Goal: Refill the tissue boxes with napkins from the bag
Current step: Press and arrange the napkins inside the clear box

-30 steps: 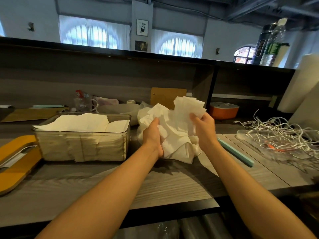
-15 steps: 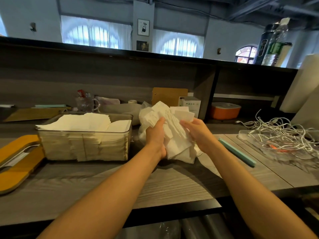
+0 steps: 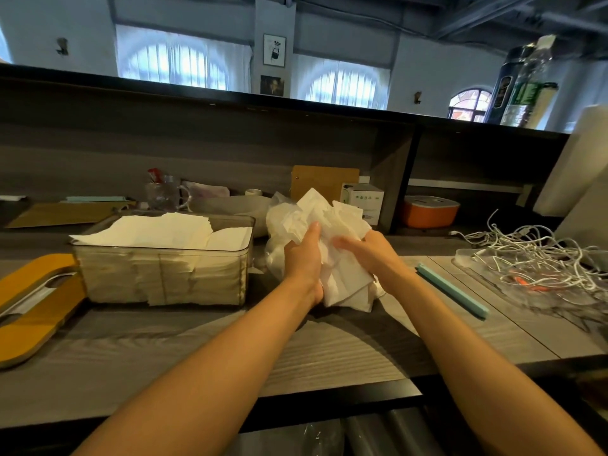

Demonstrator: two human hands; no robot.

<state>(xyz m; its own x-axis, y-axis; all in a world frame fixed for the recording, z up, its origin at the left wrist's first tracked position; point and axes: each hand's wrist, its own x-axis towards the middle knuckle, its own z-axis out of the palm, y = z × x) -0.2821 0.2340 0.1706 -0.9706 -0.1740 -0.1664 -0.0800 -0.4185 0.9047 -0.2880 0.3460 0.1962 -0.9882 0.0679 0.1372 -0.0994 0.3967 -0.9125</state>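
Fingers of the left hand (image 3: 304, 263) curl round a bunch of napkins (image 3: 332, 225) at the bag (image 3: 274, 255); the right hand (image 3: 368, 255) presses into the same bunch, grip unclear. Beside them on the left, the clear tissue box (image 3: 158, 278) already looks full, so this handful seems surplus or meant elsewhere.

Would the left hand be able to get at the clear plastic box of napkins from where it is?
Probably yes, once freed. The left hand now grips the bundle of white napkins together with the right hand. The clear plastic box stands just to its left, top open, nothing between them.
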